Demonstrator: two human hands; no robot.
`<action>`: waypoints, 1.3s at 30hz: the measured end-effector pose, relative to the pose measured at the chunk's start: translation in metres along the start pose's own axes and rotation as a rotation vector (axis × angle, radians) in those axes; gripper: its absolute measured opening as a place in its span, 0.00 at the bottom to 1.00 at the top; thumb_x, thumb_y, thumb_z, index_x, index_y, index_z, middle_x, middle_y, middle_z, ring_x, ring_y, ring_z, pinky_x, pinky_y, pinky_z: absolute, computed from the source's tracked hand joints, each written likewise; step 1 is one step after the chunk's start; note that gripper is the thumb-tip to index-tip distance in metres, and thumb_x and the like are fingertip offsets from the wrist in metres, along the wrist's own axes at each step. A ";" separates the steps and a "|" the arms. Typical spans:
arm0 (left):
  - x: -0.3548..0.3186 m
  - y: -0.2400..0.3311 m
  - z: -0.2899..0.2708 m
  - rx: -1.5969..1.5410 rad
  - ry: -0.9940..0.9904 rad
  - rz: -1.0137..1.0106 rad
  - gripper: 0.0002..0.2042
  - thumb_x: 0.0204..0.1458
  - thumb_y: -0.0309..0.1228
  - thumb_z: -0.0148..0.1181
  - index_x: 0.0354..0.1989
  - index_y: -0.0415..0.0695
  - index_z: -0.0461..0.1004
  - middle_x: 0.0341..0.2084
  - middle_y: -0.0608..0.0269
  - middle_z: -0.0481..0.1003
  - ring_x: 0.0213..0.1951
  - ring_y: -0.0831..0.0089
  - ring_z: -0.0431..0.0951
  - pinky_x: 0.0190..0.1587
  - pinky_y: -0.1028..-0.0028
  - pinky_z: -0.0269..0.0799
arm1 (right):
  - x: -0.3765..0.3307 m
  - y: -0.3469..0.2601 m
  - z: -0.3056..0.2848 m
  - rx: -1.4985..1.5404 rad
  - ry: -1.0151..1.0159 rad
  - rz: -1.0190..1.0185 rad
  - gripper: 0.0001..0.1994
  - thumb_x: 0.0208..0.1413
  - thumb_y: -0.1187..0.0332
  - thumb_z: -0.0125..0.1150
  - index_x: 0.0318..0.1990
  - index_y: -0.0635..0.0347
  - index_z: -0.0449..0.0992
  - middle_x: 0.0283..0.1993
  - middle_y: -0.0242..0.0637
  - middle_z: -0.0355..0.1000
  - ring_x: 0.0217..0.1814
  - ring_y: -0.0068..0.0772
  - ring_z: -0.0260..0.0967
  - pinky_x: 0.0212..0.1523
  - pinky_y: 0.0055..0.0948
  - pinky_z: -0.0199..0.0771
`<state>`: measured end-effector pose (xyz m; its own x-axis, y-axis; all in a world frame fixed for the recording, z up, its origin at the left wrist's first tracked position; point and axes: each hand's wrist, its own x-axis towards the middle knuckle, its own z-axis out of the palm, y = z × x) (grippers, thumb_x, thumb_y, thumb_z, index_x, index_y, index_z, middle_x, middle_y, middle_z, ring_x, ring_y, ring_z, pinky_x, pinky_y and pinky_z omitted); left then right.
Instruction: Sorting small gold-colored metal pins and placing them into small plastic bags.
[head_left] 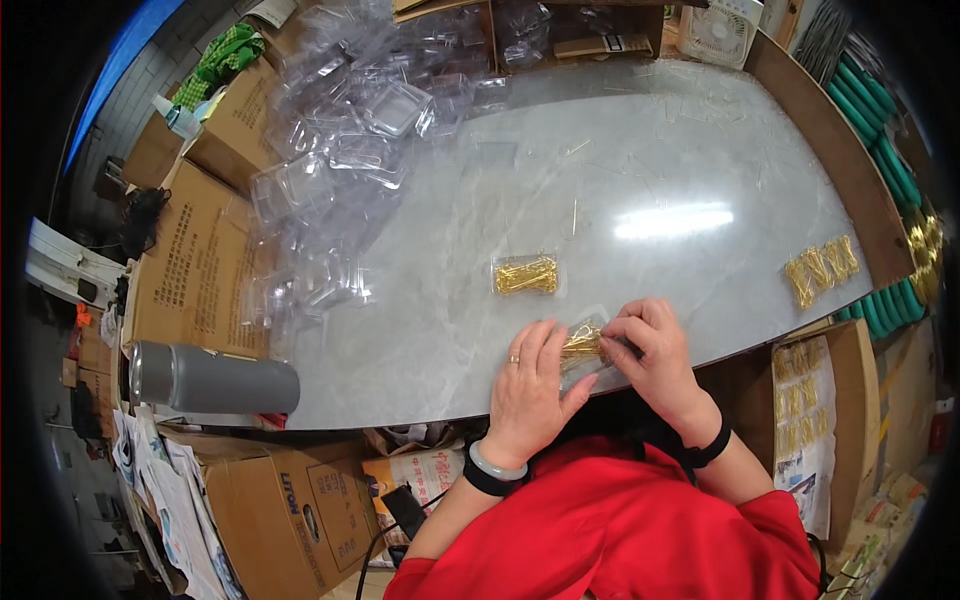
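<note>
At the near edge of the glossy grey tabletop [440, 320], a clear plastic tray [592, 317] of thin gold pins [582, 342] is gripped by the left hand [527, 388]; the pins are touched by the right hand [652, 350], its fingers bunched, grip unclear.

Across my tabletop [430, 350]

Between my left hand [527, 388] and right hand [652, 352] is a pin-filled tray [581, 345]; a second filled tray [527, 276] sits just beyond. Blister trays [345, 150] heap to my left, behind a bottle [220, 378]; pin bundles [820, 265] lie far right, a desk fan [718, 35] at the back.
</note>
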<state>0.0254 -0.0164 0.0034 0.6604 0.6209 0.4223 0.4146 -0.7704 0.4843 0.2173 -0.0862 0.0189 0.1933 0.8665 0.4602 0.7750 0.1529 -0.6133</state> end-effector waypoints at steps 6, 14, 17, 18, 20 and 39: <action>0.000 -0.001 0.002 -0.022 0.023 -0.004 0.29 0.54 0.43 0.69 0.57 0.38 0.67 0.60 0.46 0.68 0.61 0.46 0.68 0.60 0.55 0.69 | -0.016 -0.013 -0.011 0.118 0.115 0.182 0.07 0.51 0.75 0.71 0.38 0.60 0.80 0.39 0.37 0.73 0.37 0.41 0.70 0.38 0.37 0.71; 0.001 -0.001 0.002 0.002 0.044 0.028 0.32 0.51 0.41 0.72 0.59 0.38 0.65 0.58 0.47 0.70 0.60 0.46 0.70 0.59 0.56 0.71 | -0.022 -0.004 -0.018 -0.018 -0.060 0.146 0.12 0.50 0.73 0.73 0.42 0.58 0.80 0.37 0.37 0.74 0.39 0.43 0.72 0.42 0.37 0.71; -0.001 -0.003 0.004 -0.059 0.098 0.000 0.36 0.48 0.40 0.75 0.61 0.37 0.64 0.58 0.48 0.71 0.60 0.48 0.72 0.59 0.59 0.73 | -0.006 -0.023 -0.010 -0.049 0.091 -0.033 0.12 0.50 0.71 0.72 0.42 0.57 0.80 0.39 0.35 0.75 0.47 0.46 0.71 0.49 0.42 0.69; -0.002 -0.002 0.005 -0.088 0.102 -0.031 0.38 0.47 0.39 0.76 0.62 0.37 0.63 0.58 0.48 0.71 0.60 0.48 0.73 0.59 0.59 0.73 | -0.003 -0.030 -0.006 -0.013 0.075 -0.051 0.12 0.50 0.71 0.71 0.43 0.56 0.80 0.42 0.34 0.75 0.53 0.48 0.69 0.54 0.46 0.66; -0.003 -0.002 0.005 -0.132 0.115 -0.063 0.40 0.45 0.38 0.78 0.64 0.38 0.62 0.58 0.47 0.71 0.60 0.49 0.73 0.59 0.59 0.73 | -0.001 -0.022 0.002 -0.102 0.052 -0.124 0.12 0.49 0.72 0.71 0.43 0.56 0.80 0.44 0.34 0.75 0.54 0.47 0.69 0.55 0.45 0.66; -0.001 -0.002 0.000 -0.041 0.066 0.012 0.31 0.45 0.36 0.77 0.56 0.37 0.71 0.58 0.46 0.72 0.61 0.46 0.72 0.61 0.56 0.72 | 0.023 -0.012 -0.006 -0.031 -0.158 -0.225 0.14 0.52 0.78 0.60 0.48 0.61 0.78 0.49 0.40 0.75 0.54 0.48 0.70 0.56 0.42 0.71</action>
<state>0.0240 -0.0156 0.0019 0.6220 0.6210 0.4769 0.3803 -0.7720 0.5093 0.2163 -0.0714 0.0408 -0.0797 0.8761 0.4755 0.8061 0.3373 -0.4862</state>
